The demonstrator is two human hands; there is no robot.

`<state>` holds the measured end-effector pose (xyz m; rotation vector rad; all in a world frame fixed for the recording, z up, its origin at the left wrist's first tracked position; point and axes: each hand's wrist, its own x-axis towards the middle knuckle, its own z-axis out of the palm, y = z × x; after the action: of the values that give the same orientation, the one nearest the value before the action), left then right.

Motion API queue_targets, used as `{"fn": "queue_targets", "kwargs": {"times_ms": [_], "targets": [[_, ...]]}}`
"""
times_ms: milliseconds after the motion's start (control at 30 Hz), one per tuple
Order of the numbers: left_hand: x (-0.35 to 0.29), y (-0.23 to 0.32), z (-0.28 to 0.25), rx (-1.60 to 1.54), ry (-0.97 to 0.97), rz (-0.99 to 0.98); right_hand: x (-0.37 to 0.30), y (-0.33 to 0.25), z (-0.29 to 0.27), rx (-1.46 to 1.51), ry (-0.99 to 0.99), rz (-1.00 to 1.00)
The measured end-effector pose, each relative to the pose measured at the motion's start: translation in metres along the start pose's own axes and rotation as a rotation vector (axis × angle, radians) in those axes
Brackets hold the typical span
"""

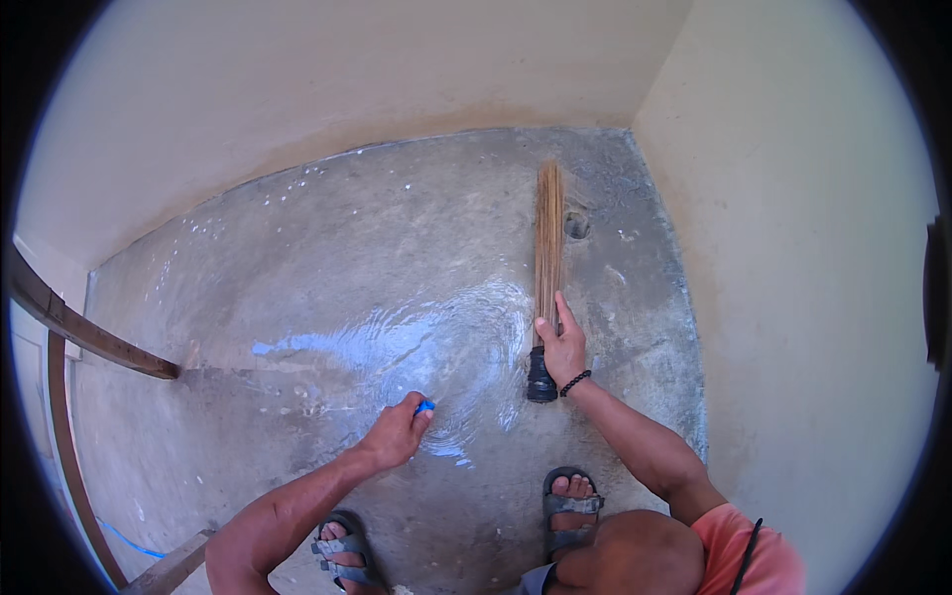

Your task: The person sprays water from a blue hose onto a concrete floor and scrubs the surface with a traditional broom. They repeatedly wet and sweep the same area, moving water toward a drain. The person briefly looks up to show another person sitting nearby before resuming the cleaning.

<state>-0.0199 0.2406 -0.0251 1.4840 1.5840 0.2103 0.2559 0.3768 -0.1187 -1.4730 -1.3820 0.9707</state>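
My right hand (562,349) grips a stick broom (548,238) just above its black-wrapped end, thumb on one side and fingers along the other. The brown bristles point away from me, toward the far wall. A dark bead bracelet circles that wrist. Lower and to the left, my left hand (395,433) is closed around a small blue object (425,407); only its tip shows, so its kind is unclear. Beneath both hands, rippling water (466,347) spreads over the grey concrete floor (297,288).
A round drain hole (576,225) lies beside the bristles. Pale walls meet at the far right corner. On the left, a wooden beam (109,340) juts in, with a wooden post (74,456) below it. A thin blue line (129,540) runs near the lower left. My sandalled feet stand below.
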Motion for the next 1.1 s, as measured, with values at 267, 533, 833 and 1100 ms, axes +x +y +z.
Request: {"fn": "queue_targets", "kwargs": {"times_ms": [267, 533, 833, 1100], "targets": [[0.005, -0.008, -0.002, 0.048, 0.011, 0.045, 0.081, 0.006, 0.026, -0.250, -0.261, 0.128], [-0.011, 0.006, -0.006, 0.076, -0.012, -0.024, 0.017, 0.006, -0.024, -0.139, -0.074, -0.106], [-0.026, 0.037, -0.014, 0.070, -0.071, -0.005, -0.123, -0.025, -0.090, -0.746, -1.096, -0.277], [-0.025, 0.038, -0.009, 0.051, -0.100, 0.023, -0.042, 0.018, -0.188, -0.658, -0.350, -0.163]]}}
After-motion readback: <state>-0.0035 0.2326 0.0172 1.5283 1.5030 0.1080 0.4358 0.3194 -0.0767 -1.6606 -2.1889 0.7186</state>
